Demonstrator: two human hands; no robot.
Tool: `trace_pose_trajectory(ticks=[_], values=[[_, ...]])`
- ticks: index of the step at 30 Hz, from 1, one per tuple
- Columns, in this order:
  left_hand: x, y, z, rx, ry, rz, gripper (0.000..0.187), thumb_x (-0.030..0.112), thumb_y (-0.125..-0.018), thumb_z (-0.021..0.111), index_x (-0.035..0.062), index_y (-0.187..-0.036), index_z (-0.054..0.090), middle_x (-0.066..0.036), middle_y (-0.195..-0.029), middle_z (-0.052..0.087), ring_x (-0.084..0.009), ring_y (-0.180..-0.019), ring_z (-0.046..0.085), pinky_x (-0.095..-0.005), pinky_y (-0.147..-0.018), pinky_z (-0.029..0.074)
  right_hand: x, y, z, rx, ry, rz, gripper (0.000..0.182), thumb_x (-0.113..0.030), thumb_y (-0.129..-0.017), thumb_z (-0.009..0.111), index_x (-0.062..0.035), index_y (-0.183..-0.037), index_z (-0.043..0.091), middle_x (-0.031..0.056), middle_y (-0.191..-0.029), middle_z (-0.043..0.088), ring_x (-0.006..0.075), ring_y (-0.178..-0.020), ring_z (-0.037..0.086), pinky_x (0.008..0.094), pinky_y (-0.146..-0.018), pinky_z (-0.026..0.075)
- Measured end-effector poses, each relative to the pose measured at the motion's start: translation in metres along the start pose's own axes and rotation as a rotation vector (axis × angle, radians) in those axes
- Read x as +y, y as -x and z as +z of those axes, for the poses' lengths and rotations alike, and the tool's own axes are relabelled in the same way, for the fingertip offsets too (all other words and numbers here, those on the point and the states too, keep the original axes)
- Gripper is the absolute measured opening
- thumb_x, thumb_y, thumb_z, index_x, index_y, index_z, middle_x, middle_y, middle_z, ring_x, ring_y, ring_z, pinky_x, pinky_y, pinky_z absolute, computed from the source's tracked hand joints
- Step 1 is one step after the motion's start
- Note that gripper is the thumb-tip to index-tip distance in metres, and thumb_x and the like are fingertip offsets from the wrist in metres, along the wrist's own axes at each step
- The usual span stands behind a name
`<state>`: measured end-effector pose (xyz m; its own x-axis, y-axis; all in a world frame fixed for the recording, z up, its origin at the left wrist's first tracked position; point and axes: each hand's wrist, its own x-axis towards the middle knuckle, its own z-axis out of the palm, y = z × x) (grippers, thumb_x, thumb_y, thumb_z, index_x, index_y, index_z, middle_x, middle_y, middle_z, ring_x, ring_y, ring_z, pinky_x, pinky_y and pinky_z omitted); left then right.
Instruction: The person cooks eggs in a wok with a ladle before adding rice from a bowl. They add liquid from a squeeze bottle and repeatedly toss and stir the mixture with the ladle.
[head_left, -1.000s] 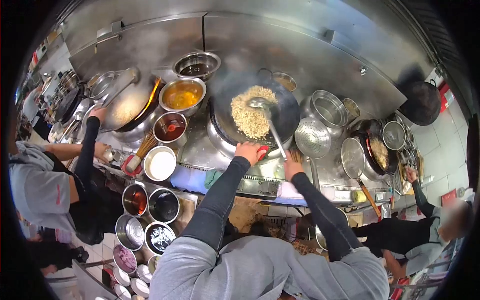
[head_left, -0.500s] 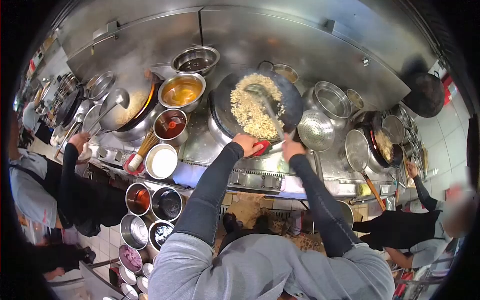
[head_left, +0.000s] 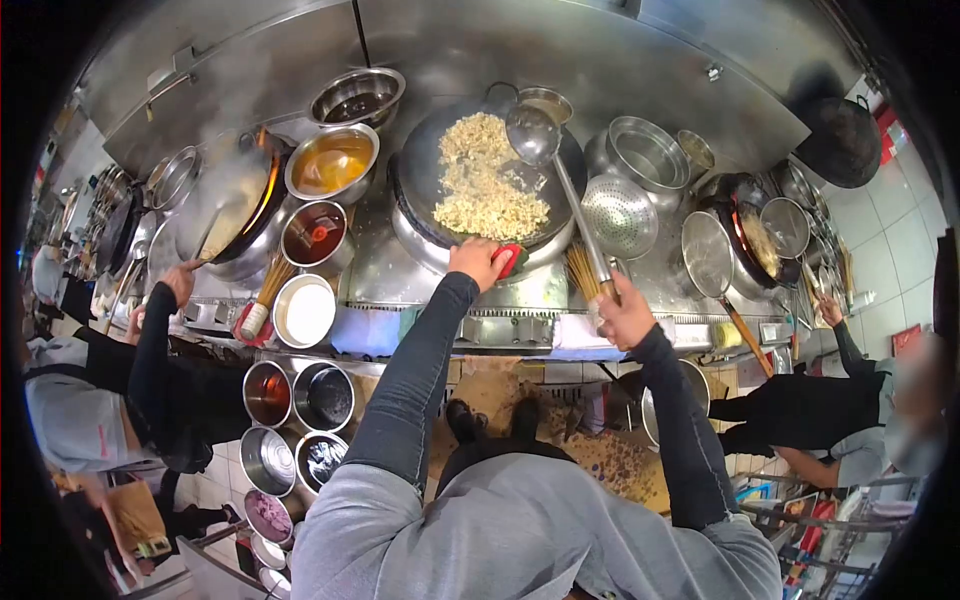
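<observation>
A big dark wok [head_left: 420, 160] sits on the burner in front of me, with pale chopped food [head_left: 490, 216] spread down its middle. My left hand [head_left: 474, 261] is closed at the wok's near rim, around a red cloth [head_left: 511, 261]; the grip beneath it is hidden. Off to the right, my right hand [head_left: 626, 312] wraps the end of a long-handled ladle [head_left: 578, 205]. The ladle's bowl [head_left: 533, 135] is over the wok's far right side, apart from most of the food.
Left of the wok stand bowls of yellow liquid [head_left: 332, 163] and red liquid [head_left: 314, 236], plus a white-filled pot [head_left: 304, 311]. A perforated strainer [head_left: 619, 217] and metal pot [head_left: 648, 152] are on the right. Co-workers' arms [head_left: 150, 330] reach woks on both sides.
My right hand has moved right and toward me, taking the ladle out of the food to the wok's right side. The left hand stays at the rim; the view has shifted slightly.
</observation>
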<state>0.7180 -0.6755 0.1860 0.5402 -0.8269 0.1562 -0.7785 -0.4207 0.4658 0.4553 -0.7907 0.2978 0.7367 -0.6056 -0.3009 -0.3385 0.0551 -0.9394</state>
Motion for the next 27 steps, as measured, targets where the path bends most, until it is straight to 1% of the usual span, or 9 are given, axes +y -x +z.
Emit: trace_pose_trajectory(ticks=[6,13,16,17,19,22,24,26,27], values=[[-0.001,-0.001,0.004,0.014,0.004,-0.029,0.042,0.048,-0.09,0.049,0.0104,-0.096,0.066,-0.009,-0.102,0.063,-0.0263,-0.105,0.054,-0.052,-0.084,0.039,-0.036,0.011,-0.01,-0.257,-0.281,0.165,0.027,-0.014,-0.095,0.048,-0.0108,-0.121,0.042,-0.0005,-0.069,0.045,0.0071,-0.045,0.041,0.0238,-0.037,0.036],[0.001,-0.002,0.0,0.0,-0.003,-0.014,0.042,0.048,-0.091,0.048,0.0099,-0.097,0.065,-0.009,-0.101,0.063,-0.0268,-0.104,0.054,-0.0502,-0.083,0.04,0.0,-0.015,0.035,-0.203,0.172,0.112,0.049,-0.015,-0.093,0.052,-0.0112,-0.138,0.033,0.0012,-0.066,0.046,0.0096,-0.042,0.043,0.0266,-0.034,0.035],[0.006,0.001,-0.006,-0.054,-0.014,-0.016,0.041,0.047,-0.092,0.047,0.0104,-0.098,0.065,-0.009,-0.104,0.063,-0.0257,-0.106,0.053,-0.0498,-0.085,0.038,0.009,-0.018,0.022,-0.339,-0.369,0.324,0.048,-0.016,-0.092,0.054,-0.0103,-0.137,0.038,0.0034,-0.067,0.051,0.0145,-0.05,0.052,0.0313,-0.044,0.044],[0.008,0.0,-0.006,-0.046,-0.023,-0.021,0.04,0.046,-0.092,0.047,0.0105,-0.099,0.065,-0.009,-0.103,0.063,-0.0257,-0.105,0.054,-0.0498,-0.085,0.038,0.02,-0.016,0.024,-0.338,-0.368,0.325,0.048,-0.016,-0.092,0.054,-0.0103,-0.137,0.038,0.0034,-0.067,0.051,0.0145,-0.05,0.052,0.0313,-0.044,0.044],[0.015,0.008,-0.009,-0.04,-0.03,-0.036,0.04,0.045,-0.091,0.048,0.0106,-0.099,0.065,-0.009,-0.103,0.064,-0.0258,-0.104,0.054,-0.0498,-0.085,0.038,0.044,0.001,0.031,0.07,0.698,-0.451,0.052,-0.014,-0.091,0.054,-0.0096,-0.14,0.037,0.0083,-0.074,0.058,0.021,-0.062,0.058,0.0354,-0.059,0.05],[0.023,0.011,-0.016,0.107,0.007,0.107,0.037,0.046,-0.09,0.05,0.0115,-0.093,0.065,-0.01,-0.09,0.064,-0.0299,-0.093,0.059,-0.0538,-0.084,0.038,0.038,0.022,0.003,0.028,0.671,-0.339,0.057,-0.012,-0.089,0.055,-0.0095,-0.142,0.034,0.0119,-0.078,0.061,0.0236,-0.068,0.059,0.0351,-0.067,0.049],[0.015,0.001,-0.011,-0.033,-0.018,0.035,0.038,0.047,-0.091,0.049,0.0129,-0.093,0.066,-0.01,-0.09,0.064,-0.0299,-0.092,0.059,-0.0518,-0.083,0.038,-0.002,0.052,-0.024,-0.041,0.673,-0.164,0.061,-0.011,-0.088,0.056,-0.0109,-0.144,0.032,0.0144,-0.08,0.063,0.0236,-0.069,0.06,0.0345,-0.067,0.049],[0.02,-0.001,-0.006,-0.029,-0.083,-0.037,0.038,0.047,-0.091,0.047,0.0135,-0.09,0.065,-0.009,-0.089,0.065,-0.0304,-0.089,0.059,-0.0499,-0.078,0.038,-0.04,0.087,-0.059,-0.092,0.839,-0.198,0.062,-0.01,-0.088,0.056,-0.0134,-0.145,0.032,0.013,-0.076,0.061,0.0222,-0.066,0.059,0.0321,-0.065,0.048],[0.035,0.01,-0.01,-0.052,-0.048,0.007,0.038,0.047,-0.091,0.048,0.0134,-0.087,0.064,-0.01,-0.083,0.065,-0.0306,-0.083,0.06,-0.0492,-0.076,0.038,-0.056,0.107,-0.083,-0.114,0.782,-0.142,0.059,-0.002,-0.086,0.056,-0.0093,-0.141,0.039,0.0046,-0.074,0.053,0.0119,-0.067,0.049,0.0254,-0.065,0.044]])
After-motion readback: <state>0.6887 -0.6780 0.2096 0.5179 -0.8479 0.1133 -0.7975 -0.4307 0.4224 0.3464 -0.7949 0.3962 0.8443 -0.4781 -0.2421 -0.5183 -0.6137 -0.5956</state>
